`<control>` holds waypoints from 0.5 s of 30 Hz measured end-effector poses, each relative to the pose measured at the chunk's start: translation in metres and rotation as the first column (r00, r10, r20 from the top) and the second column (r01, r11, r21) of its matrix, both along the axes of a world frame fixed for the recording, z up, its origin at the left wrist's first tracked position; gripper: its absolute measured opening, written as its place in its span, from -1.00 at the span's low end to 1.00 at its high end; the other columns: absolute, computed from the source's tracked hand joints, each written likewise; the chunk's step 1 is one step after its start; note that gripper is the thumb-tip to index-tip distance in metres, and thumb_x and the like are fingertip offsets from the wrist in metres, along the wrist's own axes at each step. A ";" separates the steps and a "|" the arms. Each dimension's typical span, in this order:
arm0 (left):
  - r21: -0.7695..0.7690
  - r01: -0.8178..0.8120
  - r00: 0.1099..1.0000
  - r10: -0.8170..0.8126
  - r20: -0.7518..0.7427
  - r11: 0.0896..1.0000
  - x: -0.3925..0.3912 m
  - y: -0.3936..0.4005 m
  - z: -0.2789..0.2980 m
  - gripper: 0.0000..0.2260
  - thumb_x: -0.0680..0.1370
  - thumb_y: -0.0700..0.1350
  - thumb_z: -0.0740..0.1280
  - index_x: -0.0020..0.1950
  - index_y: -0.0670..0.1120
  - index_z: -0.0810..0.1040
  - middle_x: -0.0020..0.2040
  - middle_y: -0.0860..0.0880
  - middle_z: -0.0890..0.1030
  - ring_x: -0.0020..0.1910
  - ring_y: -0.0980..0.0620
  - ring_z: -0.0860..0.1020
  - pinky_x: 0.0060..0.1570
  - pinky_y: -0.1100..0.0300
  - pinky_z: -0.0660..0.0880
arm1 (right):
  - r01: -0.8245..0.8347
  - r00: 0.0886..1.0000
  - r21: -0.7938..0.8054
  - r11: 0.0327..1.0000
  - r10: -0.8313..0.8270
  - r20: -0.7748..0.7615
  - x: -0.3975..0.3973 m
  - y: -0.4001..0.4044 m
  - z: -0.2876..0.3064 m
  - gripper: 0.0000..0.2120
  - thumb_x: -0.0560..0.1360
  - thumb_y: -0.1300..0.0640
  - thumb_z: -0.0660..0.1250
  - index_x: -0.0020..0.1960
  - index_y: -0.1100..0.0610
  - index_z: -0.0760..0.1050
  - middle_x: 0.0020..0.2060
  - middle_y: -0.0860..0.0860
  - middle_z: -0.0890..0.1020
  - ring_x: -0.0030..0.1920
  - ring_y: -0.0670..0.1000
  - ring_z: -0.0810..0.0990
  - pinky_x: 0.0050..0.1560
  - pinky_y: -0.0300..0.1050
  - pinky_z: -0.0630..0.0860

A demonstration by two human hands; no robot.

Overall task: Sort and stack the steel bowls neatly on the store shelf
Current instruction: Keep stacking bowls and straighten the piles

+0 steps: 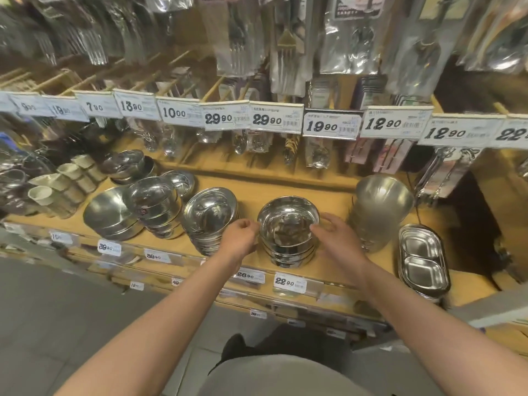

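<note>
Stack of shiny steel bowls (pixel 288 232) upright near front edge of wooden shelf (pixel 337 270). Second bowl stack (pixel 210 218) just beside on left, leaning sideways.

1 head-worn wide-angle view, looking forward and down, close to the store shelf (pixel 328 270).

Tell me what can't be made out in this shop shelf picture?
Head view only:
- Round steel bowl stack between the hands: bowl count unclear, rims blur together.
- Left hand fingers: whether they touch the stack, too blurred.
- Right hand: palm side hidden.
- White price tag at right: cut off by the edge.
- Hanging cutlery packs: blurred.
</note>
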State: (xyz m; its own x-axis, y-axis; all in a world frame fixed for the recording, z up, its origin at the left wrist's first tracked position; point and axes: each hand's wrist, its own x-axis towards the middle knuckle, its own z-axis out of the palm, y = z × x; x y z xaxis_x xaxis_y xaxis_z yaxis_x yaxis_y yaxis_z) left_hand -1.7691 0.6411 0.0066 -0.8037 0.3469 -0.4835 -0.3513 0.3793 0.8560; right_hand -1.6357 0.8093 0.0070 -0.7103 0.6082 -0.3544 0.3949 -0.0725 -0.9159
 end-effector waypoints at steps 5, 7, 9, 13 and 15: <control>-0.034 0.066 0.997 -0.067 -0.025 0.997 -0.005 0.008 0.002 -0.96 0.61 -0.23 0.30 -0.02 -0.16 0.54 -0.11 -0.16 0.59 -0.14 -0.05 0.52 0.09 -0.14 0.60 | 0.057 0.998 -0.034 0.998 -0.057 0.006 -0.013 0.006 -0.008 -0.61 0.56 0.16 0.39 0.38 0.01 0.51 -0.01 -0.11 0.65 0.05 -0.05 0.66 -0.06 -0.11 0.69; -0.035 0.065 0.998 -0.066 -0.022 0.997 -0.007 0.009 0.003 -0.96 0.59 -0.26 0.32 -0.03 -0.14 0.53 -0.18 -0.11 0.56 -0.18 -0.05 0.52 0.11 -0.18 0.59 | 0.071 0.997 -0.037 0.997 -0.070 0.017 -0.015 0.008 -0.012 -0.60 0.55 0.16 0.39 0.38 0.02 0.52 0.01 -0.05 0.68 0.05 -0.02 0.68 -0.06 -0.08 0.71; -0.033 0.082 0.996 -0.082 -0.016 0.996 -0.009 0.010 0.004 -0.95 0.58 -0.27 0.33 -0.04 -0.14 0.51 -0.24 -0.08 0.52 -0.22 -0.05 0.50 0.11 -0.22 0.58 | 0.085 0.996 -0.044 0.995 -0.083 0.030 -0.016 0.009 -0.016 -0.58 0.55 0.17 0.40 0.39 0.03 0.52 0.03 0.01 0.70 0.04 0.01 0.69 -0.07 -0.04 0.72; -0.036 0.094 0.995 -0.095 -0.005 0.995 -0.012 0.011 0.007 -0.85 0.57 -0.29 0.33 -0.14 -0.10 0.42 -0.27 -0.07 0.46 -0.24 -0.06 0.50 0.07 -0.26 0.58 | 0.133 0.991 -0.049 0.990 -0.132 0.031 -0.020 0.008 -0.020 -0.60 0.54 0.20 0.41 0.37 0.07 0.56 -0.04 -0.03 0.71 -0.02 0.00 0.71 -0.15 -0.08 0.72; -0.044 0.101 0.995 -0.101 -0.005 0.994 -0.015 0.011 0.007 -0.87 0.57 -0.28 0.34 -0.13 -0.11 0.45 -0.23 -0.08 0.50 -0.19 -0.09 0.53 0.08 -0.27 0.60 | 0.137 0.990 -0.026 0.990 -0.136 0.036 -0.020 0.007 -0.020 -0.65 0.54 0.21 0.40 0.31 0.07 0.60 -0.12 -0.10 0.69 -0.11 -0.08 0.69 -0.26 -0.18 0.69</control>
